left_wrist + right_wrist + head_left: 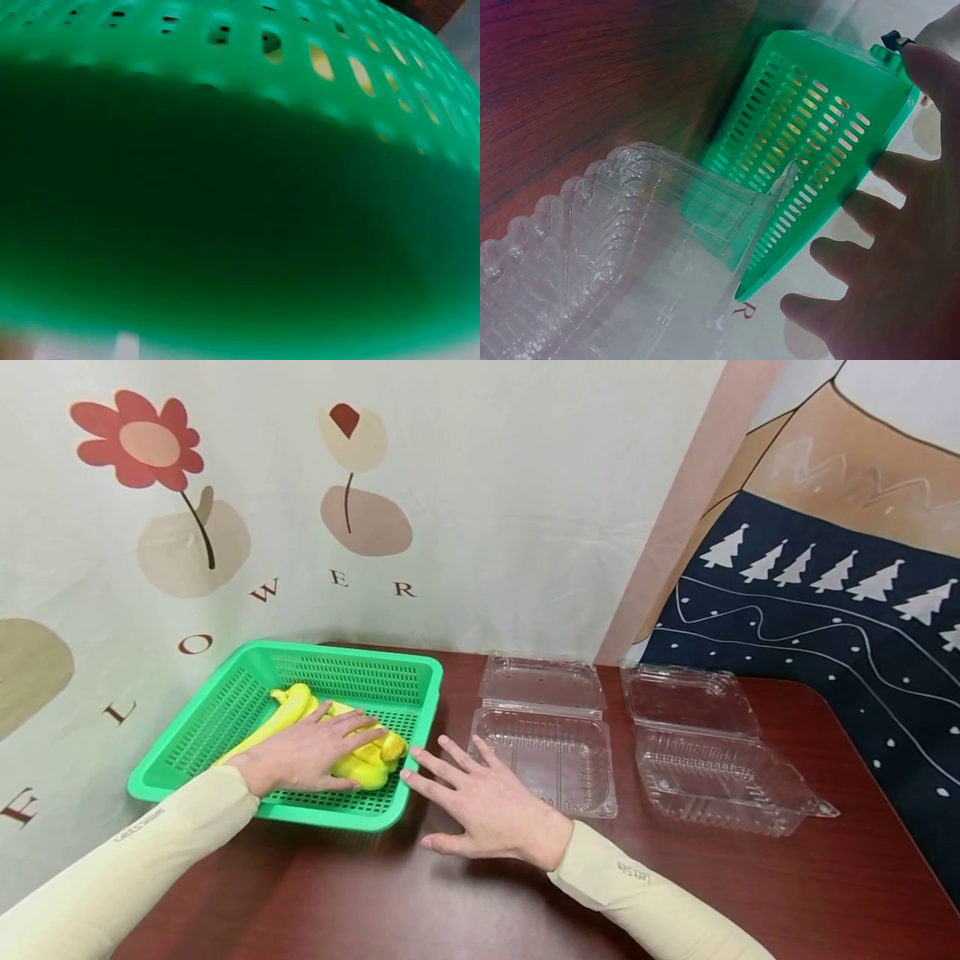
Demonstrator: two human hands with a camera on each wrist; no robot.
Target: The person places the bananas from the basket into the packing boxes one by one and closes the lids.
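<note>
Inside a green perforated plastic basket (322, 816) lie yellow bananas (288, 714) and more yellow pieces (363, 772), partly covered by my left hand. That left hand (303, 753) reaches over the near rim, palm down and fingers extended above the yellow pieces; whether it touches them is hard to tell. My right hand (491, 806) is spread, its fingertips near the basket's right side and nothing in its grasp. In the right wrist view the same hand (892, 262) shows separated fingers beside the basket (802, 142). Only the basket's green wall (225, 45) fills the left wrist view.
Right of the basket stands a clear plastic clamshell box (540, 760), lid folded back. Another clear clamshell box (720, 777), also with its lid back, stands farther right. They sit on a dark red wooden table (360, 893), against a printed cloth wall (510, 510).
</note>
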